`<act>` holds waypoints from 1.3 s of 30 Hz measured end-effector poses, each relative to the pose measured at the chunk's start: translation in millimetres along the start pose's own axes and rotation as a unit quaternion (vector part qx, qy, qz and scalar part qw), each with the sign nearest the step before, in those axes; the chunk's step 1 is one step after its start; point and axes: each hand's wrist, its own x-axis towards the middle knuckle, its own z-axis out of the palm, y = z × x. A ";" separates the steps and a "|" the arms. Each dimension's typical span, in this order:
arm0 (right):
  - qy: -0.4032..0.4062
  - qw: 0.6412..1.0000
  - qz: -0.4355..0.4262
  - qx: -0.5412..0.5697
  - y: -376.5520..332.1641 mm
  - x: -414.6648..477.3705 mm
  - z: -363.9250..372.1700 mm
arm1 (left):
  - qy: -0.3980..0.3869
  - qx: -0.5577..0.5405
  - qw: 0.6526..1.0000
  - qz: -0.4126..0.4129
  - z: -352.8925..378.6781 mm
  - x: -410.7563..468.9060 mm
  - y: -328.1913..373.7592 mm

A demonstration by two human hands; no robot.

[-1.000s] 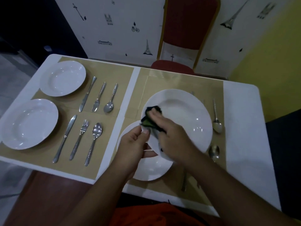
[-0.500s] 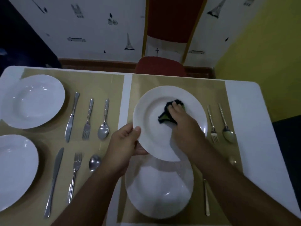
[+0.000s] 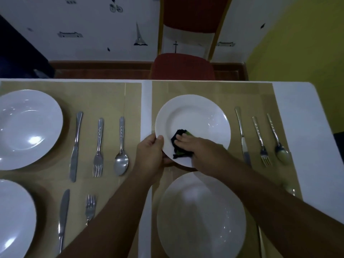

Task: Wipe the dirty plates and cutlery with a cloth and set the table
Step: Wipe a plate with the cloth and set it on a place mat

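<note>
Your left hand (image 3: pixel 151 155) pinches the round white ceramic plate (image 3: pixel 193 116) at its rim; glossy and breakable, probably slippery. Your right hand (image 3: pixel 197 148) presses the soft dark cloth (image 3: pixel 179 144) flat-fingered.

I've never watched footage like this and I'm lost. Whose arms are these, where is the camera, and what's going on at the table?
There is no machine here. A person wears one wide-angle camera on the head, and it looks down at their own bare arms. The left hand grips the rim of a white plate, while the right hand presses a dark cloth onto it. The table carries tan placemats, a nearer plate and two plates on the left. A knife, fork and spoon lie right of the held plate, and similar sets lie on the left. A red chair stands beyond.
</note>
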 end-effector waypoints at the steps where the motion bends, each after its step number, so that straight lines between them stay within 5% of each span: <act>1: 0.003 1.000 0.001 0.003 0.2 4.0 2.3 | 0.015 0.052 0.998 0.033 0.7 5.8 -0.5; 3: 0.005 1.000 0.000 -0.002 -0.8 10.8 6.1 | 0.057 0.228 0.962 0.139 1.0 13.1 1.7; 6: 0.024 1.000 0.006 0.002 -3.0 13.1 6.3 | 0.067 0.466 0.842 0.265 -1.6 13.2 0.9; 9: -0.002 1.000 -0.003 -0.017 -4.1 11.5 0.3 | 0.007 0.651 0.706 0.280 -10.0 12.5 -12.2; 11: -0.057 0.996 0.004 -0.075 1.4 9.7 -5.4 | -0.003 0.682 0.679 0.271 -14.8 14.3 -14.6; 15: -0.010 0.977 0.127 -0.172 18.3 -5.0 -33.4 | 0.009 0.709 0.655 0.262 -8.7 16.1 -8.3; 18: 0.026 0.967 0.129 -0.219 31.1 -6.2 -47.9 | 0.013 0.712 0.656 0.250 -3.1 13.4 -7.8; 28: 0.237 0.960 0.144 -0.027 50.3 3.1 -57.3 | -0.001 0.695 0.677 0.242 13.1 -3.3 12.5; 39: 0.304 0.930 0.171 0.116 71.2 -146.4 -58.4 | -0.043 0.664 0.689 0.287 102.3 -100.9 -27.1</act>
